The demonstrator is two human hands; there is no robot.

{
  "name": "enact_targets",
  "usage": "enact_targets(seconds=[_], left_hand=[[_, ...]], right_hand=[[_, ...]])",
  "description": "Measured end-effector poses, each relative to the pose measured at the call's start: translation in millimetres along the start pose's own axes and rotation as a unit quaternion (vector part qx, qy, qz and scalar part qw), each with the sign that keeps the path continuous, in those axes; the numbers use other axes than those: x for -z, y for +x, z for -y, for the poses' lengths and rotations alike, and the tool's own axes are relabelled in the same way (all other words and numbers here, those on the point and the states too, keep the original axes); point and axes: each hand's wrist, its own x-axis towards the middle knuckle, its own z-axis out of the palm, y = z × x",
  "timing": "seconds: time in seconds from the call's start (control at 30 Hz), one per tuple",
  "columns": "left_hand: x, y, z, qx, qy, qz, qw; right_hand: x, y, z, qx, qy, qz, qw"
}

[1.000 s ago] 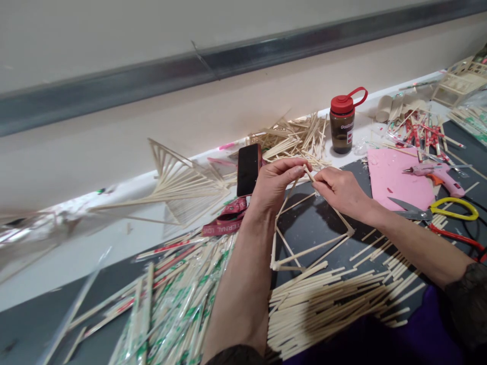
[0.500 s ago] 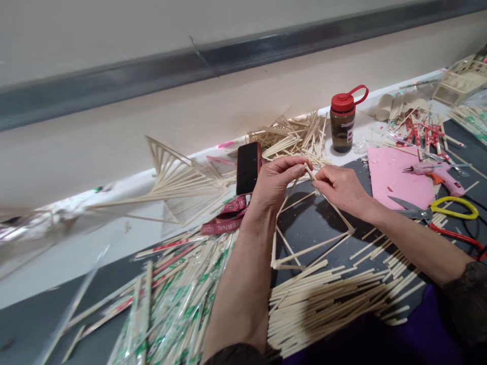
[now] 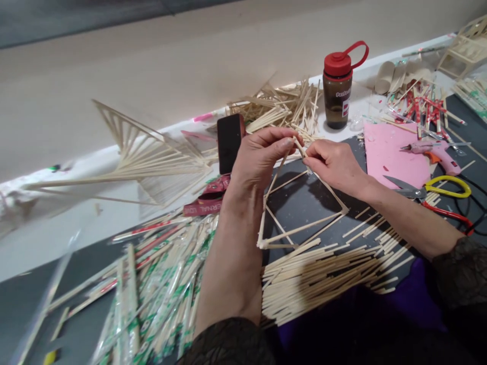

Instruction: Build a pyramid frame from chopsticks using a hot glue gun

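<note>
An open frame of thin wooden sticks (image 3: 304,228) stands on the dark grey mat, with joined corners low down. My left hand (image 3: 262,152) pinches the top corner of this frame between thumb and fingers. Close beside it, my right hand (image 3: 331,165) grips a stick of the frame just below that corner. Loose bare sticks (image 3: 323,284) lie side by side nearer to me, below the frame. A black phone (image 3: 229,143) leans upright just left of my left hand.
Wrapped chopsticks (image 3: 163,289) cover the left front. A twisted stick model (image 3: 152,172) stands behind them. At the back are a stick pile (image 3: 277,109) and a red-lidded bottle (image 3: 338,91). A pink sheet (image 3: 395,157), glue gun (image 3: 433,152) and scissors (image 3: 426,191) lie right.
The view has tilted down, so everything sits higher and a little further left in the picture. Both hands keep their hold at the top of the frame.
</note>
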Motion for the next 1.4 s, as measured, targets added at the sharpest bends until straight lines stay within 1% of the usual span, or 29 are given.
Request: enact_targets(seconds=[0.13, 0.37, 0.67, 0.83, 1.23, 1.4], left_hand=[[0.4, -0.3, 1.5, -0.004, -0.004, -0.004, 1.0], [1.8, 2.3, 3.6, -0.026, -0.014, 0.022, 0.999], [1.9, 2.5, 2.5, -0.007, -0.027, 0.024, 0.999], [0.8, 1.5, 1.9, 0.004, -0.037, 0.028, 0.999], [1.5, 2.1, 5.2, 0.018, -0.051, 0.008, 0.998], [1.1, 2.2, 6.0, 0.031, -0.052, -0.011, 0.998]], right_hand=[[0.0, 0.3, -1.0, 0.002, -0.01, 0.007, 1.0], [-2.0, -0.1, -4.2, 0.022, -0.004, -0.008, 1.0], [-1.8, -1.1, -3.2, 0.028, 0.013, -0.013, 0.999], [-1.4, -1.7, -2.8, 0.017, 0.004, -0.006, 1.0], [-0.3, -1.8, 0.1, 0.006, -0.011, 0.01, 1.0], [1.0, -2.9, 0.0, 0.002, -0.012, 0.008, 1.0]])
